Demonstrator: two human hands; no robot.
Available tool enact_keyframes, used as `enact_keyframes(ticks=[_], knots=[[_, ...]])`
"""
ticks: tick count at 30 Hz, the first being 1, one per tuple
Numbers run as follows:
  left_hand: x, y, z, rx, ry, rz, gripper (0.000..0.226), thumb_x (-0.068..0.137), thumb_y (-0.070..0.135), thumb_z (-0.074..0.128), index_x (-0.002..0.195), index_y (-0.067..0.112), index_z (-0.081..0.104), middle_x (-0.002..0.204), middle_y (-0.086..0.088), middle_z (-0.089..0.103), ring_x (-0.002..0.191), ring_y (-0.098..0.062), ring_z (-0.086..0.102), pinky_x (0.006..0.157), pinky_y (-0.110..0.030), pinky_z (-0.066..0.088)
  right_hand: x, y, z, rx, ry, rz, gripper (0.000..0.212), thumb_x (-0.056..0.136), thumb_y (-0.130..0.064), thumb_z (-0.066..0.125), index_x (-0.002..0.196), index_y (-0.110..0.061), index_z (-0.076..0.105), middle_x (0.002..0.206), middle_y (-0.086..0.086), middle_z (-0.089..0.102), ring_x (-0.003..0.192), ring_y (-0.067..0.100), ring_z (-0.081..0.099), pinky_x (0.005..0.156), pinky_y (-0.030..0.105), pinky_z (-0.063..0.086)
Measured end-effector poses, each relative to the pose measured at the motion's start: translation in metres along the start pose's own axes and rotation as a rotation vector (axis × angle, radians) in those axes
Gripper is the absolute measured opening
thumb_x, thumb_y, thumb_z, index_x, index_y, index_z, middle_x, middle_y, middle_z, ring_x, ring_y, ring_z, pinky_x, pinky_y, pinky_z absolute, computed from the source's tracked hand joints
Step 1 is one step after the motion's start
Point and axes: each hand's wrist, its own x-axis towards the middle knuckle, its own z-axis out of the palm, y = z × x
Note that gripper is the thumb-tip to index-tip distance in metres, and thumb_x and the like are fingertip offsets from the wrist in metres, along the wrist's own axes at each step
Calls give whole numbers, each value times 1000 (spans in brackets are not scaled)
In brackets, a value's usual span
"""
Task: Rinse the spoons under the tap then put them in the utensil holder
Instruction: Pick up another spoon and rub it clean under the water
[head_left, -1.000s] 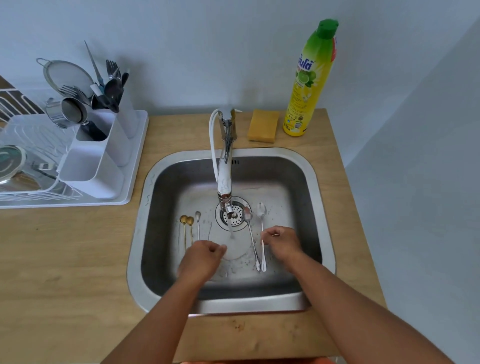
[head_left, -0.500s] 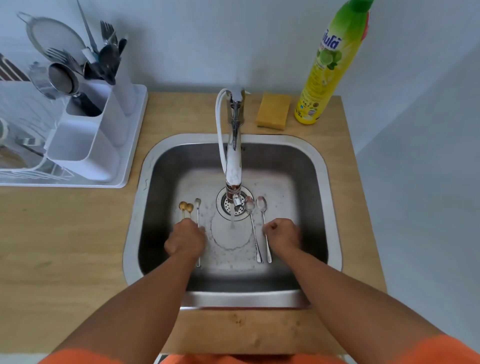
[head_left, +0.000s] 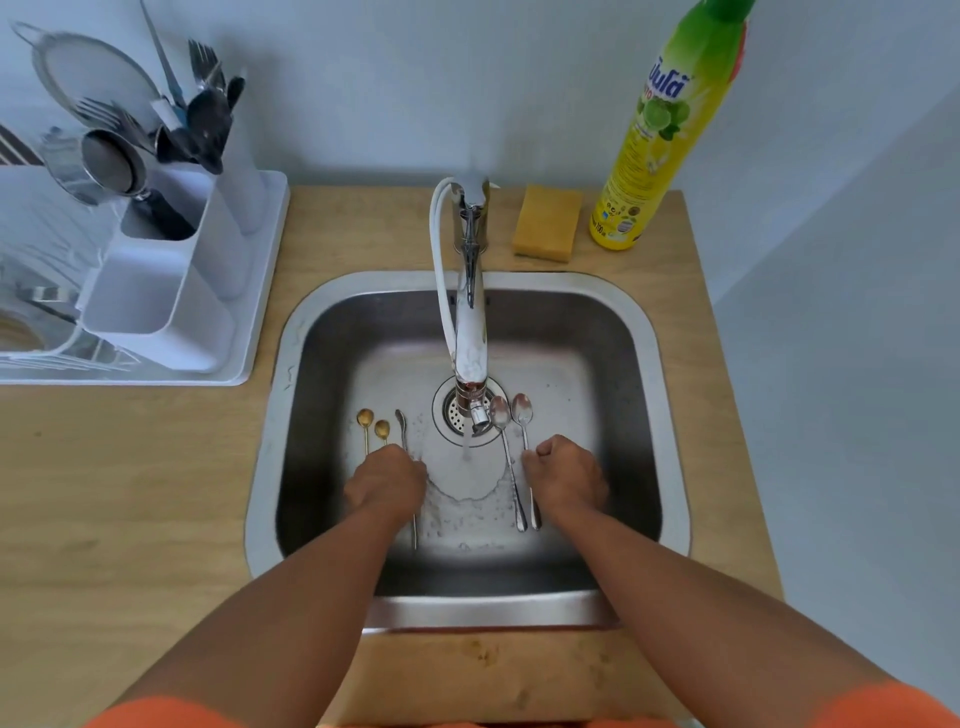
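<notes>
Both hands down in the sink, 5 spoons on the bottom, tap running

The left hand (head_left: 385, 480) is curled over the handles of the 2 gold spoons (head_left: 373, 423) and the slim silver spoon (head_left: 401, 422) on the left side of the steel sink (head_left: 291, 364); can't tell if it's actually gripping any of them. The right hand (head_left: 566, 480) is clenched into a loose fist just right of the 2 silver teaspoons (head_left: 511, 410), knuckles touching the right one's handle, but whether it's grasping it is hard to say. Those 2 lie side by side, bowls next to the drain (head_left: 457, 415). A thin stream falls from the tap (head_left: 470, 332) between the hands. The white utensil holder (head_left: 171, 291), already stuffed with cutlery, stands in the drying rack (head_left: 260, 312) far left. Sponge (head_left: 546, 222) and dish soap bottle (head_left: 660, 135) sit behind the sink.
</notes>
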Motion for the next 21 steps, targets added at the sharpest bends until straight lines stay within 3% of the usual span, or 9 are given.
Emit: enact_keyframes(ticks=[3,6,10,12,15,17,21], knots=[[-4,2,0,46,-9,26,30,99,39,54,74,22,54,74,2,54,73,-20,59,69,-32,48,-4,-3,-4,15,47,-37,28,94,-51,59,105,-27,70,105,-1,75,99,28,69,76,32,52],[-8,4,-1,84,4,57,23,99,36,53,88,19,63,81,2,59,73,-19,58,70,-32,46,-9,-15,-4,113,49,-47,21,94,-49,59,97,-31,70,98,-6,76,94,25,70,75,32,54],[-18,10,-3,128,30,106,23,100,34,53,99,16,67,90,-2,65,76,-21,58,68,-32,43,-10,-42,0,401,-240,-98,17,92,-35,65,83,-25,76,89,-10,76,85,14,69,76,31,56],[-26,14,-3,151,52,130,23,102,34,53,105,15,65,96,-3,70,79,-22,64,66,-32,42,-11,-56,3,516,-404,-67,16,92,-31,70,84,-21,79,86,-8,77,74,12,64,62,26,51],[-39,21,0,195,69,190,26,104,31,49,119,13,61,110,-7,74,98,-28,73,71,-34,44,-15,-69,9,607,-534,12,30,91,-43,74,87,-13,78,83,6,76,66,19,53,46,23,34],[-47,25,3,214,75,226,26,107,30,47,123,13,58,112,-6,75,100,-27,74,70,-34,44,-17,-74,12,652,-535,42,33,88,-40,78,92,-8,79,80,8,75,64,19,54,44,24,33],[-62,29,4,166,79,275,24,106,25,45,124,13,56,114,-8,74,101,-29,74,72,-36,45,-20,-70,12,663,-478,63,7,86,-23,82,82,-18,83,74,-6,78,57,3,65,43,16,39]])
